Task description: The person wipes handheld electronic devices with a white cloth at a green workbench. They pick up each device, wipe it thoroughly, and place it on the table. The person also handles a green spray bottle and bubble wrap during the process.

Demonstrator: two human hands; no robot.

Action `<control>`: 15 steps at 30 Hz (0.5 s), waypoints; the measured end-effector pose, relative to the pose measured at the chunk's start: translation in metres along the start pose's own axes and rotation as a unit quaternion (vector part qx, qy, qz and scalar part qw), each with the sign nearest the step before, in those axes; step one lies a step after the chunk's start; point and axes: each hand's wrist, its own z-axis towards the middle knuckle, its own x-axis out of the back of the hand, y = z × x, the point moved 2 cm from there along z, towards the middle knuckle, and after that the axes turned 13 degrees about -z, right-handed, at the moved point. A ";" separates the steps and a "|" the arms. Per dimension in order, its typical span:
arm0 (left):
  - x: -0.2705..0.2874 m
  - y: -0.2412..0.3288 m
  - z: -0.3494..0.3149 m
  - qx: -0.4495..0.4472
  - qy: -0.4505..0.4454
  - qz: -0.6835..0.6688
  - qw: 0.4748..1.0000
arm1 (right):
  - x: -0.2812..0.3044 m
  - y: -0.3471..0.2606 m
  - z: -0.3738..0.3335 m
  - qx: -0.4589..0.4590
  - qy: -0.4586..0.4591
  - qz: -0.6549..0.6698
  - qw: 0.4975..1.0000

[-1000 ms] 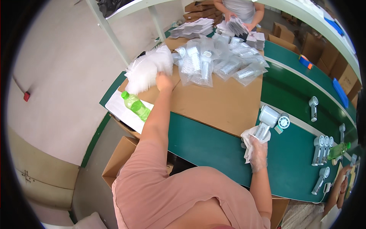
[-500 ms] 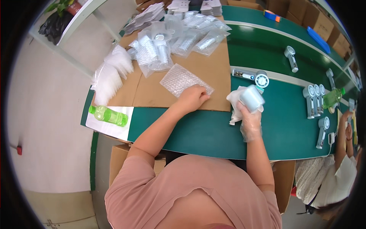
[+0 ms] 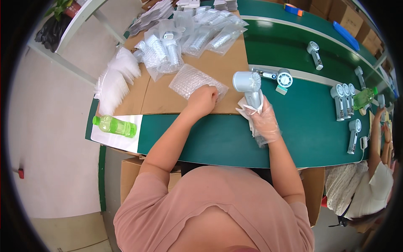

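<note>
My right hand [image 3: 264,119], in a clear plastic glove, grips the handle of a pale blue handheld fan [image 3: 247,82] with a white cloth [image 3: 248,113] around it. The fan's round head points up and to the left. My left hand [image 3: 202,101] is bare and closed at the near edge of a flat bubble wrap bag [image 3: 189,80], its fingertips partly hidden. That bag lies on a brown cardboard sheet [image 3: 157,103]. Just beyond my right hand, another handheld fan [image 3: 283,78] lies on its side near a small pale green block [image 3: 281,89].
Bagged fans [image 3: 168,52] pile up on the cardboard's far side, with white foam sleeves [image 3: 111,90] at its left. A green bottle [image 3: 115,126] lies at the near left. More fans [image 3: 339,103] lie to the right, near a co-worker's arms [image 3: 378,134].
My right hand has turned the fan, so its head now points up-left with the handle showing, and has moved slightly left. My left hand stays at the bag's edge. The whole view has shifted slightly.
</note>
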 end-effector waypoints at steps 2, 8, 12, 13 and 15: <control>0.000 -0.005 0.001 0.040 -0.037 -0.100 0.993 | 0.000 -0.005 -0.007 -0.116 -0.056 0.106 0.986; 0.001 -0.043 0.007 0.236 -0.096 -0.410 0.876 | -0.013 -0.036 -0.014 -0.272 -0.178 0.073 0.943; 0.009 -0.045 0.006 0.296 -0.105 -0.470 0.825 | -0.017 -0.041 -0.009 -0.280 -0.248 0.027 0.927; 0.010 -0.045 0.006 0.299 -0.104 -0.456 0.832 | -0.018 -0.040 -0.009 -0.277 -0.249 0.038 0.927; 0.012 -0.032 0.008 0.301 -0.109 -0.430 0.844 | -0.019 -0.033 -0.010 -0.275 -0.246 0.060 0.928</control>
